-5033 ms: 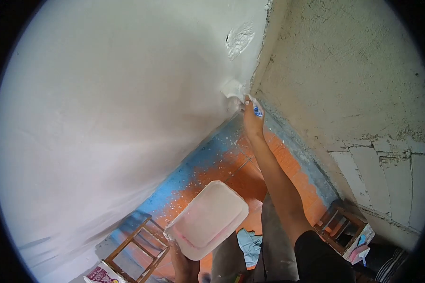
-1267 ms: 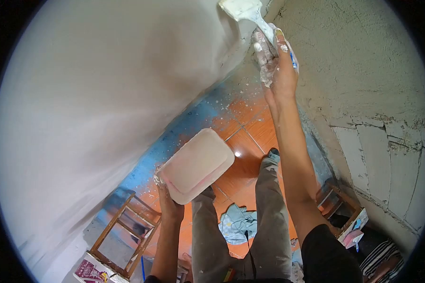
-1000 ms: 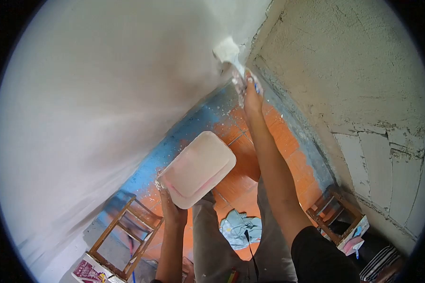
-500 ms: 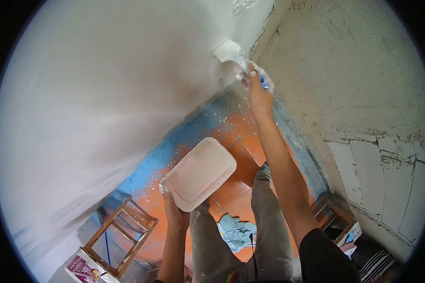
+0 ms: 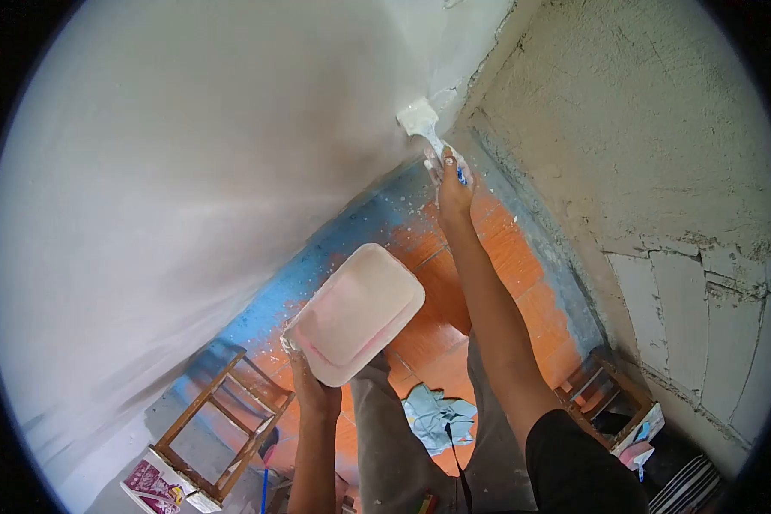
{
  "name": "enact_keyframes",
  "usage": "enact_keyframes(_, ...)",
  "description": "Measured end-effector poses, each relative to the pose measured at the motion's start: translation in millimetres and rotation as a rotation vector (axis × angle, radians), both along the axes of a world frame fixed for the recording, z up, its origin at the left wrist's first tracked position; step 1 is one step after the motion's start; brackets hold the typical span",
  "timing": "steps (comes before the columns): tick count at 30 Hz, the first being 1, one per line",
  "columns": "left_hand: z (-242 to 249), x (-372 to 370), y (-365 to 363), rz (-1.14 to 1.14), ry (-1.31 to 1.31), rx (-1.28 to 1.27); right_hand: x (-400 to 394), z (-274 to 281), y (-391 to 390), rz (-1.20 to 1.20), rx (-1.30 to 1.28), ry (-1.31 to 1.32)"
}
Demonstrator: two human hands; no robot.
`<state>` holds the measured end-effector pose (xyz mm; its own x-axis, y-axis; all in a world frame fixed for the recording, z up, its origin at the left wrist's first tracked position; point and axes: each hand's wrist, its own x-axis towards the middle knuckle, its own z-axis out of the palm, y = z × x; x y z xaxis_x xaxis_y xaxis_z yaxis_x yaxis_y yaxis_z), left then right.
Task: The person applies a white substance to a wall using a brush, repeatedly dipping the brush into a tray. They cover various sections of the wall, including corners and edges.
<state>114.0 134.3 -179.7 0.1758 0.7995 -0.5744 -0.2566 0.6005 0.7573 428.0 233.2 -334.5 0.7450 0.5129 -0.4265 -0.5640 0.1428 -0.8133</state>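
My right hand (image 5: 454, 184) is closed round the handle of a putty knife (image 5: 420, 118), and a bit of blue shows at the palm. White paste coats the blade, which is at the white wall (image 5: 231, 128) close to the corner. Whitish smears mark my right fingers. Lower down, my left hand (image 5: 315, 385) grips the near left edge of a shallow pale plastic tub (image 5: 360, 313). The tub is tilted toward me, with pinkish streaks along its inside.
Orange floor tiles (image 5: 437, 283) edged by a blue strip are speckled white. A wooden stool (image 5: 231, 420) stands at left, another (image 5: 604, 394) at right. A light-blue cloth (image 5: 439, 417) lies between my legs. The rough grey wall (image 5: 625, 146) rises at right.
My right hand and the putty knife have come down along the wall, toward me. My left hand and the tub have shifted slightly left, partly with the camera's own movement.
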Motion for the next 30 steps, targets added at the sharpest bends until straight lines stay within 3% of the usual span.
enact_keyframes(2, 0.6, 0.8, -3.8, 0.02, -0.005, -0.009, 3.3, -23.7, 1.8, 0.025, -0.04, 0.03)
enact_keyframes(5, 0.0, 0.8, -3.2, 0.006, -0.024, 0.014, 9.8, -2.8, 6.6, 0.056, -0.035, -0.022)
enact_keyframes(10, 8.1, 3.8, -4.9, -0.068, -0.043, 0.023, 4.5, 144.2, -0.5, 0.096, 0.109, -0.102)
enact_keyframes(14, 7.3, 6.9, -3.6, -0.047, -0.023, 0.007, 5.9, 217.5, -11.4, 0.037, 0.252, -0.189)
enact_keyframes(18, 5.2, 7.3, -1.4, -0.052, -0.026, 0.002, 8.2, 197.7, -3.6, 0.0, 0.35, -0.147)
enact_keyframes(24, 7.9, 11.7, 1.4, -0.044, -0.063, 0.03, -9.1, 56.4, 2.5, -0.052, 0.079, -0.026)
enact_keyframes(26, 8.0, 12.1, 0.8, -0.046, -0.074, 0.034, -2.3, 49.4, -2.1, 0.031, -0.043, -0.01)
enact_keyframes(30, 15.0, 15.1, -0.5, -0.012, -0.077, 0.011, 13.7, 66.0, -1.2, 0.064, -0.045, -0.035)
